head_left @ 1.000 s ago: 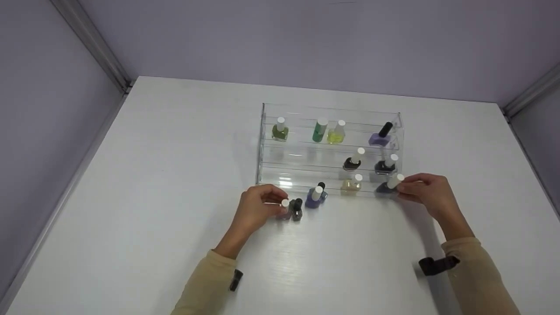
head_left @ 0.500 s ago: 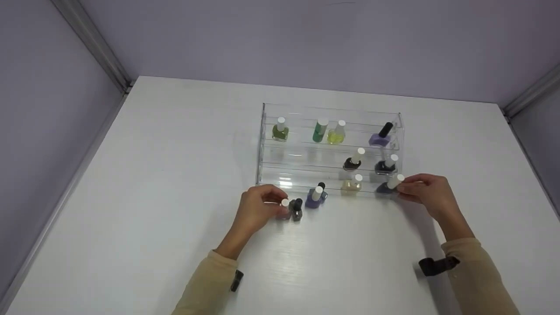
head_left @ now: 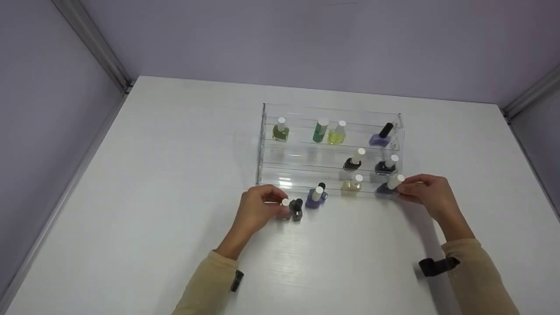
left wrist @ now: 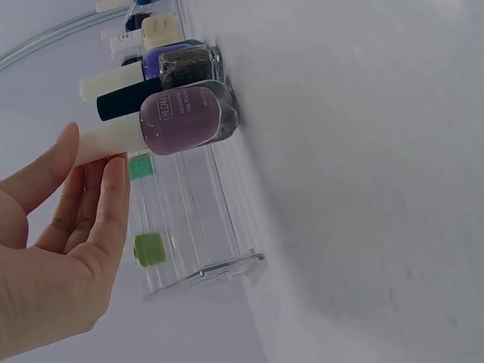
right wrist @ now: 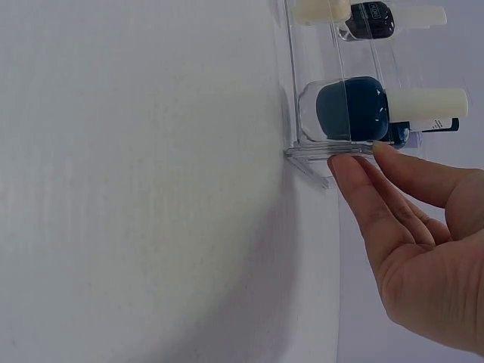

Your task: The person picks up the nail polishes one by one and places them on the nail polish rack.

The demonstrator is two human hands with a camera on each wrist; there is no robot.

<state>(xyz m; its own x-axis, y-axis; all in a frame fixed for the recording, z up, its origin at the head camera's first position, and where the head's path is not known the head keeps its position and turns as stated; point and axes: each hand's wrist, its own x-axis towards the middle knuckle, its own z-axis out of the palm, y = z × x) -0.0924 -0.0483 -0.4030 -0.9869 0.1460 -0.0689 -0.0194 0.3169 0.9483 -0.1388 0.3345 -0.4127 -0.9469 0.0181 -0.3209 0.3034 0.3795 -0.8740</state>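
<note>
In the left wrist view my left hand pinches the white cap of a mauve nail polish bottle, upright at the table. Beside that bottle stands a dark glittery polish with a black cap, then a purple-blue one with a white cap, overlapping another black-capped bottle. My right hand touches the right side wall of a clear tiered rack with its fingertips. Just inside that wall sits a teal polish bottle with a white cap.
On the rack's upper tier are olive, green, yellow and lilac polishes. Two dark bottles stand on the middle tier, a cream one on the lowest. A white table runs to lavender walls.
</note>
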